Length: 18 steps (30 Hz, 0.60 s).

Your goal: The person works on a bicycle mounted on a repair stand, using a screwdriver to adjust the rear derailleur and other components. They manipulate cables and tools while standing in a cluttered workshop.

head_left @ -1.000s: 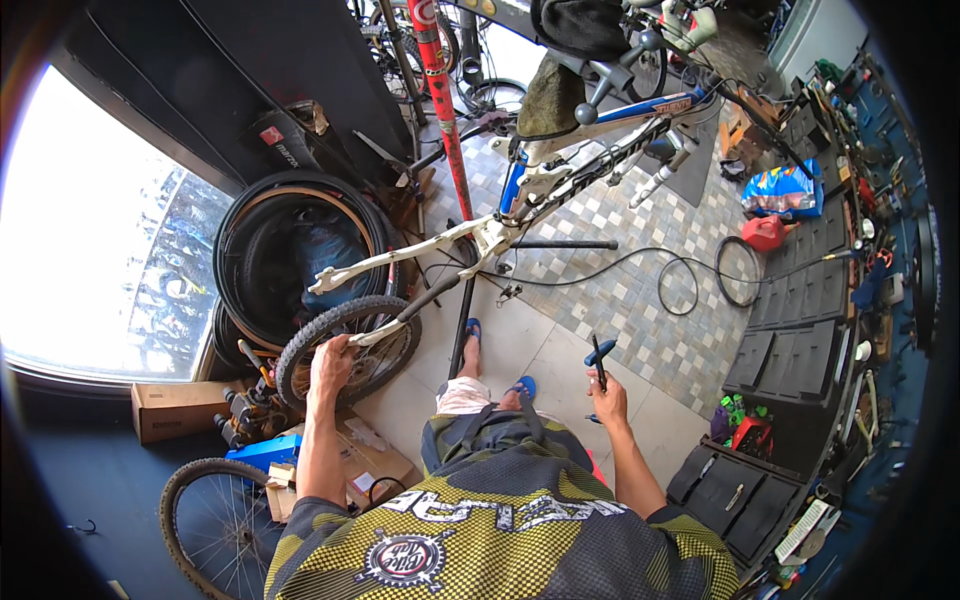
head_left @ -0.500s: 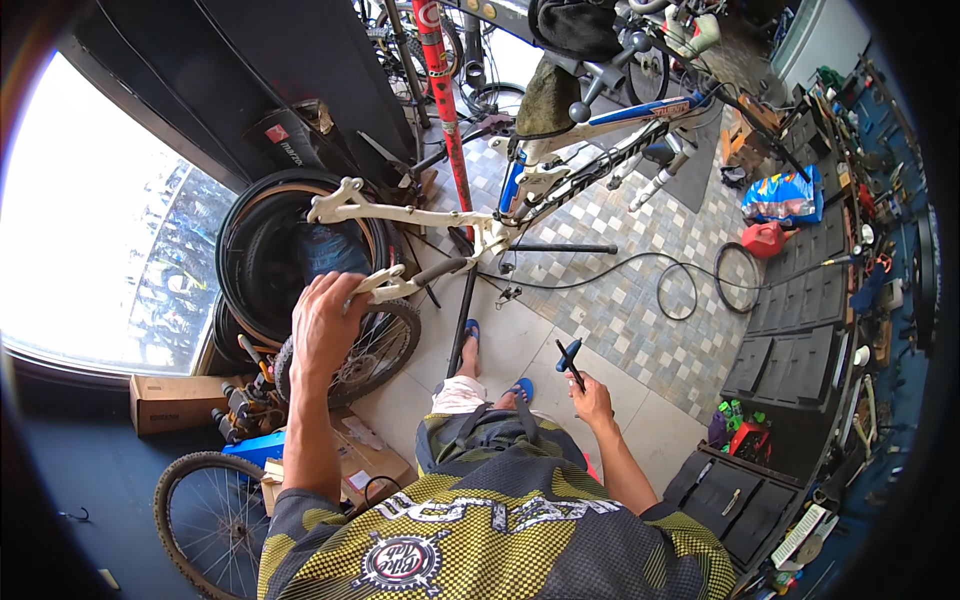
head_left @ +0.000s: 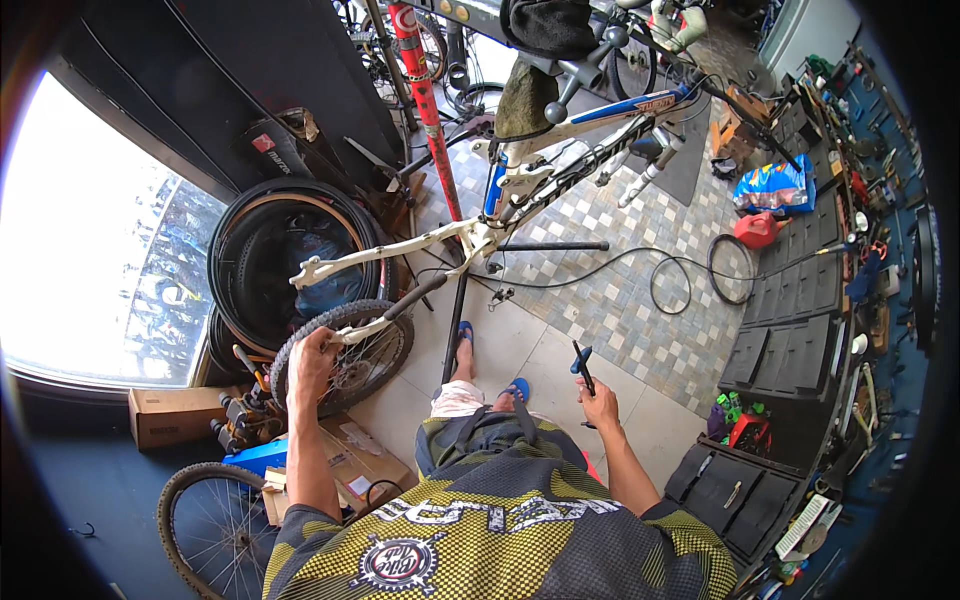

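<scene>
- Right hand (head_left: 599,403): grip curled round a slim dark hand tool (head_left: 584,366) with a blue crosspiece; exact type unclear. Held upright, off to the side, apart from the frame, probably just kept handy.
- Left hand (head_left: 312,362): grip closed round the rear tip of the lower white stay (head_left: 364,332), seemingly to steady or swing it; fingertip contact partly hidden by the hand.
- Knobby wheel (head_left: 352,311): just beyond/below that hand, overlapping it in view. Black rubber tread, thin metal spokes.
- Mountain-bike frame (head_left: 480,237): ahead of the person, raised above the floor, rear stays toward the left hand, front end far right. Smooth white paint at rear, glossy blue and white on main tubes, slender curved stays.
- Stacked tires (head_left: 222,245): left of frame, black rubber rings, one tan-edged, likely piled there to save floor space.
- Fuzzy olive rag (head_left: 527,105): draped by the top of the seat tube, under a grey ball-ended clamp handle (head_left: 583,76); presumably padding against scratches.
- Red post (head_left: 428,120): tall, round, scuffed, beside the frame.
- Black hose (head_left: 600,277): looped on mosaic tile, right of frame.
- Red plastic jug (head_left: 756,231): farther right, by dark storage bins (head_left: 800,280).
</scene>
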Each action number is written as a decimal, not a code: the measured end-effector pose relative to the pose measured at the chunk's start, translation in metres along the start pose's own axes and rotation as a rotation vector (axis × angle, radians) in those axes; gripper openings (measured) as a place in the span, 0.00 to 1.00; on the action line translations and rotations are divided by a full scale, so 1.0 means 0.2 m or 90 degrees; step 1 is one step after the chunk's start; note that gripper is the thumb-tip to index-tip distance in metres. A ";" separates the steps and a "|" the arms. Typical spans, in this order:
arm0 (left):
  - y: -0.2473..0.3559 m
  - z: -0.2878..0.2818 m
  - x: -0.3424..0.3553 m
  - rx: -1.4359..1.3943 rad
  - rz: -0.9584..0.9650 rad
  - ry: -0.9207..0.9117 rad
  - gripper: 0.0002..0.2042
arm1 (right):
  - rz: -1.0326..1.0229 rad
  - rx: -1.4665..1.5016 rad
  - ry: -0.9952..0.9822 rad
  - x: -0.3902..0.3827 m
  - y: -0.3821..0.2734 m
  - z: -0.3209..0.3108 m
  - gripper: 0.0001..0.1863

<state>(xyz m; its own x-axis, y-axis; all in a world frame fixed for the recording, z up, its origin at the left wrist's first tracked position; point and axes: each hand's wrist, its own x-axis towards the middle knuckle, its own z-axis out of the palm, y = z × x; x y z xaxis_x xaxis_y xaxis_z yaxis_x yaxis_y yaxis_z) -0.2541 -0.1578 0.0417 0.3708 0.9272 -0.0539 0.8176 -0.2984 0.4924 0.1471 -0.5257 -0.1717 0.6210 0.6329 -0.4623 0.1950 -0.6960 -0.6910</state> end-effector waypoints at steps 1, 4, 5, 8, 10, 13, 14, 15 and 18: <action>0.00 -0.02 0.00 -0.044 0.005 0.006 0.06 | -0.005 -0.002 0.004 0.00 0.00 0.00 0.11; 0.00 -0.07 0.01 -0.053 0.022 0.025 0.05 | -0.009 -0.010 0.002 0.00 0.01 -0.01 0.11; 0.01 -0.08 0.01 -0.052 0.025 0.030 0.05 | 0.008 -0.020 -0.001 0.00 0.01 -0.01 0.11; 0.04 -0.04 0.01 -0.164 0.003 -0.023 0.05 | 0.010 -0.021 -0.007 0.01 0.00 0.00 0.11; 0.05 0.03 -0.02 -0.198 0.006 -0.075 0.06 | -0.014 -0.011 -0.008 0.01 0.00 0.01 0.11; 0.01 0.11 -0.03 -0.157 -0.021 -0.032 0.09 | -0.026 -0.007 -0.013 0.01 -0.01 0.02 0.12; -0.04 0.13 -0.03 -0.119 -0.003 0.012 0.11 | -0.012 -0.012 -0.018 0.01 -0.01 0.02 0.12; -0.09 0.16 -0.04 -0.081 0.015 0.056 0.13 | -0.029 -0.014 -0.014 0.01 -0.01 0.02 0.12; -0.31 0.23 -0.05 -0.005 -0.010 0.049 0.25 | -0.029 -0.025 -0.012 0.01 -0.01 0.00 0.12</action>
<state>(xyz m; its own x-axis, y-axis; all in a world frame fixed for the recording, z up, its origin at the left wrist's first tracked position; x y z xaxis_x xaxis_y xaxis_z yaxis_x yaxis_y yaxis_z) -0.2875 -0.1596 -0.0284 0.3223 0.9466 0.0047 0.8197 -0.2816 0.4989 0.1473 -0.5231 -0.1718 0.5964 0.6708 -0.4409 0.2526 -0.6782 -0.6901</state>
